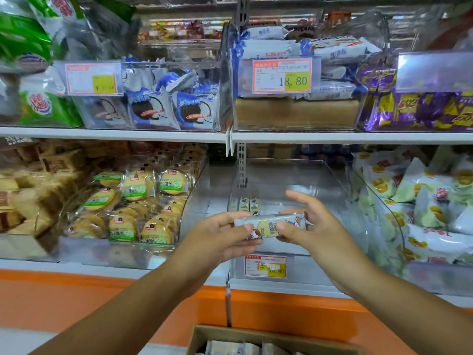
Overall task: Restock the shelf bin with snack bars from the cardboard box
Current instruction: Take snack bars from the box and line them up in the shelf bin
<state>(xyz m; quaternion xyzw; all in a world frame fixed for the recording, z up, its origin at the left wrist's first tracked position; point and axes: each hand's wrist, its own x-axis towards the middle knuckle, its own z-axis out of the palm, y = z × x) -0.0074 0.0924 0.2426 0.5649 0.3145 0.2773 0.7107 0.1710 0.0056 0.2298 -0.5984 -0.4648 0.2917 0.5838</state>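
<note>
While both your arms reach forward, your left hand [217,237] and right hand [311,226] pinch one snack bar [271,226] level, just above the near rim of the clear bin [332,175], cardboard box [230,334] nearest you.

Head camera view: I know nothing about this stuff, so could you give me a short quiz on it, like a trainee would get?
1. True or false: the left hand alone holds the snack bar.
2. The clear bin behind the hands is: A) full to the rim; B) nearly empty, with a few bars at its back left; C) full of round biscuits.
3. Fill in: the cardboard box sits ___ the shelf, at the bottom edge of the view.
Key: 1 false, the right hand pinches its other end; 2 B; 3 below.
</note>
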